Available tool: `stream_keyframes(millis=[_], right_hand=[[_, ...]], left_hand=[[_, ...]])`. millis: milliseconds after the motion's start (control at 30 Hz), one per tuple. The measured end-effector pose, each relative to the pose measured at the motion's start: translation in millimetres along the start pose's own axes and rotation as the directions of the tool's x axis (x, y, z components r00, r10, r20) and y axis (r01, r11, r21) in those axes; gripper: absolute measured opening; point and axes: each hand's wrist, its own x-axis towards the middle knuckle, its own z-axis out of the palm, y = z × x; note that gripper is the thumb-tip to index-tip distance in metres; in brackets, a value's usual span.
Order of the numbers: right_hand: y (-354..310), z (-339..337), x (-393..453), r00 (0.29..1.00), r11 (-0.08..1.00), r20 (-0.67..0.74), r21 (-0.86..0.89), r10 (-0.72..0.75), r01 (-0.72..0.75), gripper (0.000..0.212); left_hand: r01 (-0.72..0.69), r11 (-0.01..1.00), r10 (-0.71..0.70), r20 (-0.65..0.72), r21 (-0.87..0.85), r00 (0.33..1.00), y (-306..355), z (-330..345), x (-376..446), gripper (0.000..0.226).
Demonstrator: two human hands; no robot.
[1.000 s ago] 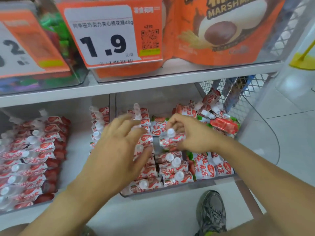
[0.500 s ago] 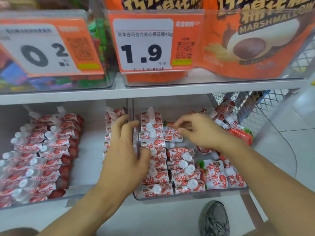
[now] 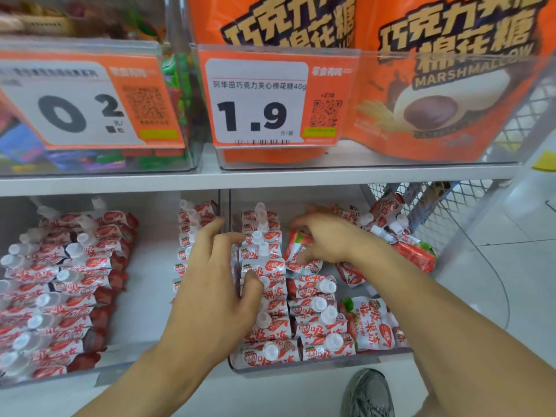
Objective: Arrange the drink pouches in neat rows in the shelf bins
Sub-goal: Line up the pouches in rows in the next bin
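Observation:
Red-and-white drink pouches with white caps fill two clear bins on the lower shelf. In the right bin (image 3: 316,364) the pouches lie in rows, with a loose heap (image 3: 391,233) at the back right. My left hand (image 3: 216,284) rests on the left row of pouches (image 3: 267,296), fingers spread, thumb against a cap. My right hand (image 3: 325,239) pinches one pouch (image 3: 296,246) at the back of the middle row, tilted. The left bin (image 3: 105,371) holds more rows of pouches (image 3: 63,281).
An upper shelf (image 3: 270,176) overhangs the bins, carrying clear boxes with orange price tags (image 3: 270,97) and marshmallow bags (image 3: 445,85). A wire mesh panel (image 3: 451,203) closes the shelf's right side. My shoe (image 3: 368,392) stands on the tiled floor below.
The view has moved closer and tilted upward. My right hand has taken hold of a pouch at the back of the middle row and tilted it. My left hand stays on the left row.

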Motion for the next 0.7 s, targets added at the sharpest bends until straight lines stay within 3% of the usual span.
stream_keyframes(millis=[100, 200, 333, 400, 500, 567, 600, 667, 700], right_hand=[[-1, -3, -11, 0.995, 0.998, -0.092, -0.058, -0.042, 0.037, 0.059], [1, -8, -25, 0.978, 0.991, -0.194, -0.121, -0.080, 0.057, 0.050], [7, -18, -40, 0.957, 0.995, -0.285, -0.095, -0.051, 0.025, 0.054], [11, -16, -45, 0.939, 0.997, -0.345, -0.071, -0.003, -0.023, 0.044], [9, -11, -51, 0.873, 0.994, -0.478, 0.091, 0.103, -0.067, 0.042], [7, -6, -55, 0.900, 0.969, -0.412, 0.245, 0.140, -0.039, 0.043], [7, -2, -57, 0.948, 0.969, -0.301, 0.245, 0.103, -0.028, 0.043], [8, 9, -58, 0.998, 0.995, -0.045, 0.094, 0.041, -0.036, 0.051], [9, 14, -58, 0.999, 0.999, 0.012, 0.022, 0.037, -0.038, 0.060]], left_hand=[[0.007, 1.000, -0.007, 0.002, -0.001, 1.000, 0, 0, -1, 0.044], [0.006, 1.000, -0.006, 0.004, 0.004, 1.000, 0, 1, -1, 0.044], [0.010, 1.000, -0.010, 0.010, 0.010, 1.000, 2, 1, -1, 0.044], [0.010, 1.000, -0.010, 0.012, 0.005, 1.000, 2, 1, -1, 0.044], [0.005, 1.000, -0.005, 0.016, 0.001, 1.000, 1, 1, -1, 0.044], [0.010, 1.000, -0.010, 0.016, 0.002, 1.000, 1, 1, -1, 0.044], [0.013, 1.000, -0.014, 0.016, 0.005, 1.000, 2, 2, -1, 0.044], [0.011, 1.000, -0.011, 0.012, 0.009, 1.000, 2, 2, -1, 0.044], [0.006, 1.000, -0.007, 0.009, 0.010, 1.000, 1, 3, -1, 0.043]])
